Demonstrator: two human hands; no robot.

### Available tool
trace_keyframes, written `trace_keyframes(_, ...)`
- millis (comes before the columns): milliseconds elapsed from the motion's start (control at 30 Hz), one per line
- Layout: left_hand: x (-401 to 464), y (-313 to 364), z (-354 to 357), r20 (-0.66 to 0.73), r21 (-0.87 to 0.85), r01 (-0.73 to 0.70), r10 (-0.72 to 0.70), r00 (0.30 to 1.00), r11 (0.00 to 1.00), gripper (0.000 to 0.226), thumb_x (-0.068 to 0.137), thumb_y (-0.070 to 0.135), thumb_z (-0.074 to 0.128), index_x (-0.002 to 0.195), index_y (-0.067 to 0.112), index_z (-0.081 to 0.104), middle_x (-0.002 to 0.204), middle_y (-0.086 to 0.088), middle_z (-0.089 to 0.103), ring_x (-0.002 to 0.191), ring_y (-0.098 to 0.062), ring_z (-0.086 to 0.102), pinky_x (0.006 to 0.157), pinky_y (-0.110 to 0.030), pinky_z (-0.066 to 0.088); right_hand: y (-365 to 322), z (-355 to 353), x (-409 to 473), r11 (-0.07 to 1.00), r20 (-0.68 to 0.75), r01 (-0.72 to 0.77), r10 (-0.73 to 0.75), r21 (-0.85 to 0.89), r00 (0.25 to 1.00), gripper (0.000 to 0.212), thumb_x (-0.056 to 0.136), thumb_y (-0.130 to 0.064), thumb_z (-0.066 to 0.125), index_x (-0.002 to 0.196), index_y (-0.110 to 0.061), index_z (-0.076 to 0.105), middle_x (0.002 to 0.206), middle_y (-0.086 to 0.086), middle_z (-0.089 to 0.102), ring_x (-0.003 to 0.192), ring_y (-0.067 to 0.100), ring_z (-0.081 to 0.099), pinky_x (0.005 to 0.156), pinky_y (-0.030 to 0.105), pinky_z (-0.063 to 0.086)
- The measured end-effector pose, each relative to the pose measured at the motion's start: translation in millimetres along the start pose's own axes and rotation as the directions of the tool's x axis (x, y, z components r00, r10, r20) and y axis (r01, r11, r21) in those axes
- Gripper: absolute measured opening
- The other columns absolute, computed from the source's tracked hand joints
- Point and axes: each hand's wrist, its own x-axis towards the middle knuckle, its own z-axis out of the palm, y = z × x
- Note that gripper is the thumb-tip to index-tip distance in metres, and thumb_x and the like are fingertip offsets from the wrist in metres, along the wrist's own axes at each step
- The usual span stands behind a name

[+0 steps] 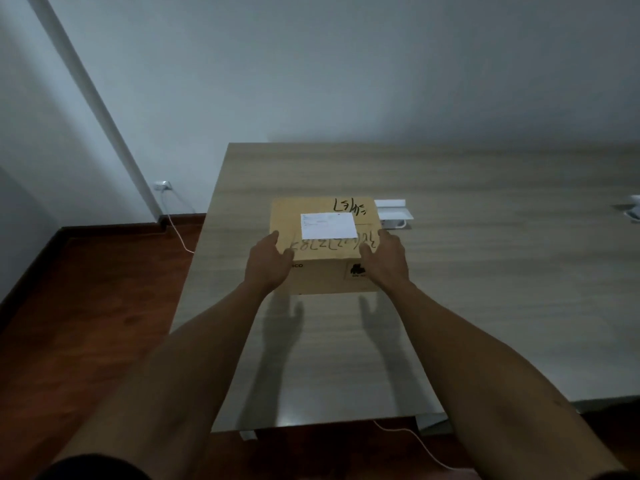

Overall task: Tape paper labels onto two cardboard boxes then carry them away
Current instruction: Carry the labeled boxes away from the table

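Observation:
One brown cardboard box [322,271] with black handwriting on its lid stands on the wooden table [485,289], near the table's left side. A white paper label [328,226] lies flat on the middle of the lid. Both my arms reach forward to the box. My left hand [268,261] lies at its near left top edge, fingers straight along the corner. My right hand [386,259] lies at the near right top edge, fingers straight against the lid and side. No second box shows in the head view.
A white flat device [393,211] lies just behind the box on the right. Another white object [633,211] sits at the table's far right edge. A white cable [176,230] runs from a wall socket [162,185] across the red-brown floor. Walls stand behind and to the left.

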Motion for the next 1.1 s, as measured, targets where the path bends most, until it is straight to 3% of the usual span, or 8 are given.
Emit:
trace_keyframes(133, 28.6, -8.9, 19.1, -0.014, 0.012, 0.04, -0.04, 0.999, 0.999, 0.059, 0.097, 0.035, 0.061, 0.148, 0.008, 0.049, 0.144, -0.014, 0.058, 0.129, -0.034, 0.055, 0.105, -0.045, 0.047, 28.7, 14.8, 48.6, 1.0, 0.052, 0.003, -0.004, 0.028, 0.999, 0.059, 0.085, -0.06, 0.047, 0.128, -0.022, 0.056, 0.125, 0.006, 0.061, 0.114, 0.027, 0.06, 0.09, 0.05, 0.057)
trace_keyframes(267, 47.1, -13.9, 34.0, -0.035, -0.002, 0.069, -0.069, 0.997, 0.998, 0.05, 0.095, 0.032, 0.063, 0.138, 0.01, 0.052, 0.129, -0.011, 0.061, 0.116, -0.03, 0.06, 0.089, -0.036, 0.047, 70.2, 43.9, 94.1, 0.999, 0.083, 0.008, -0.012, 0.048, 0.996, 0.057, 0.082, -0.065, 0.045, 0.126, -0.03, 0.056, 0.123, -0.002, 0.065, 0.11, 0.023, 0.063, 0.089, 0.049, 0.058)
trace_keyframes(400, 60.8, -25.6, 47.5, -0.027, -0.023, 0.09, -0.09, 0.996, 0.996, 0.061, 0.094, 0.044, 0.061, 0.142, 0.01, 0.044, 0.132, -0.011, 0.058, 0.119, -0.031, 0.058, 0.091, -0.041, 0.05, 60.9, 38.3, 92.6, 0.997, 0.124, -0.036, 0.028, 0.065, 0.992, 0.055, 0.085, -0.061, 0.051, 0.126, -0.024, 0.053, 0.125, 0.004, 0.063, 0.109, 0.026, 0.063, 0.088, 0.045, 0.057)
trace_keyframes(567, 67.5, -33.0, 61.0, -0.031, -0.103, 0.195, -0.2, 0.979, 0.975, 0.072, 0.097, 0.046, 0.064, 0.147, 0.003, 0.035, 0.139, -0.019, 0.055, 0.124, -0.039, 0.056, 0.094, -0.045, 0.049, 63.7, 46.3, 91.8, 0.993, 0.159, -0.076, 0.061, 0.09, 0.985, 0.052, 0.1, -0.043, 0.057, 0.136, -0.009, 0.041, 0.128, 0.015, 0.059, 0.111, 0.034, 0.06, 0.078, 0.035, 0.044)
trace_keyframes(733, 67.3, -37.3, 64.7, -0.082, -0.105, 0.167, -0.176, 0.981, 0.98, 0.057, 0.098, 0.04, 0.065, 0.135, 0.0, 0.05, 0.13, -0.02, 0.061, 0.118, -0.037, 0.059, 0.084, -0.035, 0.045, 66.6, 50.3, 89.6, 0.977, 0.124, -0.101, 0.079, 0.186, 0.989, 0.051, 0.097, -0.041, 0.063, 0.133, -0.01, 0.044, 0.126, 0.014, 0.061, 0.11, 0.032, 0.061, 0.084, 0.039, 0.052)
trace_keyframes(967, 48.1, -40.0, 51.8, -0.099, -0.162, 0.118, -0.135, 0.986, 0.98, 0.049, 0.098, 0.035, 0.066, 0.132, 0.003, 0.052, 0.127, -0.017, 0.063, 0.114, -0.034, 0.06, 0.086, -0.038, 0.049, 61.1, 42.9, 68.7, 0.97, 0.087, -0.082, 0.063, 0.231, 0.994, 0.041, 0.095, -0.039, 0.065, 0.124, -0.013, 0.051, 0.119, 0.011, 0.064, 0.106, 0.03, 0.063, 0.088, 0.045, 0.055)
trace_keyframes(1100, 40.4, -29.4, 25.5, -0.141, -0.187, 0.057, -0.084, 0.986, 0.981, 0.046, 0.098, 0.033, 0.066, 0.132, 0.004, 0.053, 0.127, -0.016, 0.064, 0.115, -0.034, 0.061, 0.09, -0.042, 0.052, 37.6, 30.3, 59.5, 0.964, 0.04, -0.032, 0.023, 0.264, 0.999, 0.037, 0.096, -0.035, 0.065, 0.124, -0.013, 0.053, 0.121, 0.011, 0.065, 0.109, 0.029, 0.063, 0.09, 0.042, 0.054)
